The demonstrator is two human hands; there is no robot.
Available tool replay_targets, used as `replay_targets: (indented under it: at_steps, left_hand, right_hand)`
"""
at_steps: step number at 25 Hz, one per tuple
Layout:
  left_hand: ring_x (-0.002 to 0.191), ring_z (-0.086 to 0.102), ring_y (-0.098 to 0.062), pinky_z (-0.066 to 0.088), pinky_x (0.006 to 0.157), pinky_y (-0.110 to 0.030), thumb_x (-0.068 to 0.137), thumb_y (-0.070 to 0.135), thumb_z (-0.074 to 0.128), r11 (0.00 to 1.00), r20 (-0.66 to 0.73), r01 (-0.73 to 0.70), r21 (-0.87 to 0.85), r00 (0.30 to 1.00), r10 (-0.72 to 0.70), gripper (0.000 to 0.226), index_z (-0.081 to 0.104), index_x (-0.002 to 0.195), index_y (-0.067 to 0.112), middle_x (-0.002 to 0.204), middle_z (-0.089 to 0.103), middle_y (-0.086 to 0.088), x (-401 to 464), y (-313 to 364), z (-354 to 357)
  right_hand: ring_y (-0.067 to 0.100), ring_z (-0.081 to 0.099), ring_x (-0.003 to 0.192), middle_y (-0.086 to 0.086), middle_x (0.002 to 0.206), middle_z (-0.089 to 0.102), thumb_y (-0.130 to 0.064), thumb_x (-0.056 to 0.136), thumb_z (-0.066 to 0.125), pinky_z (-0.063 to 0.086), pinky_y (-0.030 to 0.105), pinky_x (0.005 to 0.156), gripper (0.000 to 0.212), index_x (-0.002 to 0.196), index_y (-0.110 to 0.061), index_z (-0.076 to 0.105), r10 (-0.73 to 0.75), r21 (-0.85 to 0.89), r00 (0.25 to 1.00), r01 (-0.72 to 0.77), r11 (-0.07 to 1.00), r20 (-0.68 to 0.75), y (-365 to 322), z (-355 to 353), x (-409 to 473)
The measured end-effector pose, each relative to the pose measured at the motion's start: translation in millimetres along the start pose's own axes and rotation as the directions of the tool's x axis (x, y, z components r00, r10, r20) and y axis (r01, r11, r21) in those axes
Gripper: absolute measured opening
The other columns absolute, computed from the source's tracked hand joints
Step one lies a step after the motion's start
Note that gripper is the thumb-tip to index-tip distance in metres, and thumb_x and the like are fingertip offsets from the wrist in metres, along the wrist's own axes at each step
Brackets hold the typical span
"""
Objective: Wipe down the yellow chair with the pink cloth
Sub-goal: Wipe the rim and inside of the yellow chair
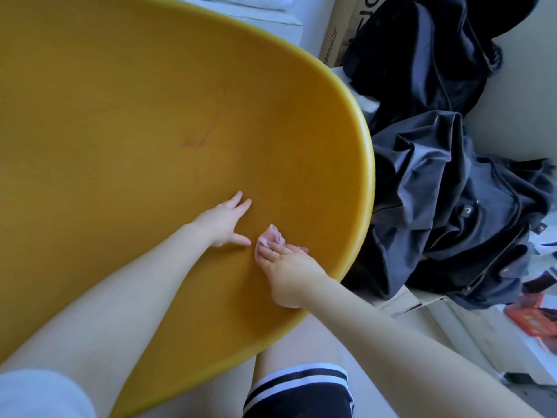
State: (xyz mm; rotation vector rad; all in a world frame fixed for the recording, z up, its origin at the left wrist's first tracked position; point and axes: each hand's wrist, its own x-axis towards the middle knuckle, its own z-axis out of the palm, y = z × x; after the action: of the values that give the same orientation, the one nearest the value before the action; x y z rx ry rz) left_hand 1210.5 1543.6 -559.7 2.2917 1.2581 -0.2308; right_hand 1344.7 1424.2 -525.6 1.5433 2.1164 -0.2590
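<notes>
Centrally, the yellow chair (150, 131) fills the view, its broad curved surface facing the camera. At about 5 o'clock on it, the pink cloth (272, 236) is bunched under the right hand (289, 267), whose grip presses it flat against the plastic. Just beside, at 9 o'clock of the cloth, the left hand (223, 221) rests spread and empty, bracing. A reddish mark (199, 140) remains toward 12 o'clock, so wiping appears partial. Dark clothing (452, 191) lies at 3 o'clock.

Yellow chair (150, 116) bears the pink cloth (272, 236) and both hands.
</notes>
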Motion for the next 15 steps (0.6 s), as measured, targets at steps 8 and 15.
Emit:
replay_targets:
  at_steps: [8,15]
  left_hand:
    - [0.145,0.015,-0.016,0.018,0.118,-0.03,0.1,0.014,0.031,0.999,0.02,-0.025,-0.021,0.999,0.026,0.052,0.019,0.149,0.024,0.159,0.001,0.008,-24.8,-30.4,21.8]
    - [0.142,0.026,-0.017,0.018,0.114,-0.022,0.092,-0.007,0.027,0.988,-0.045,0.038,-0.147,0.998,-0.045,0.061,0.026,0.148,0.019,0.156,0.021,0.001,-49.9,-64.8,20.4]
  right_hand:
    - [0.023,-0.009,0.144,0.007,0.157,0.001,-0.021,0.094,0.037,-0.003,0.037,0.116,0.063,0.147,-0.009,0.005,0.287,-0.062,0.93,-0.309,0.949,-0.231,49.3,-40.0,24.5]
    - [0.021,-0.011,0.144,0.007,0.157,-0.008,-0.012,0.093,0.027,-0.005,0.033,0.117,0.063,0.146,-0.008,-0.005,0.242,0.285,0.945,-0.175,0.942,-0.22,-60.2,4.9,94.4]
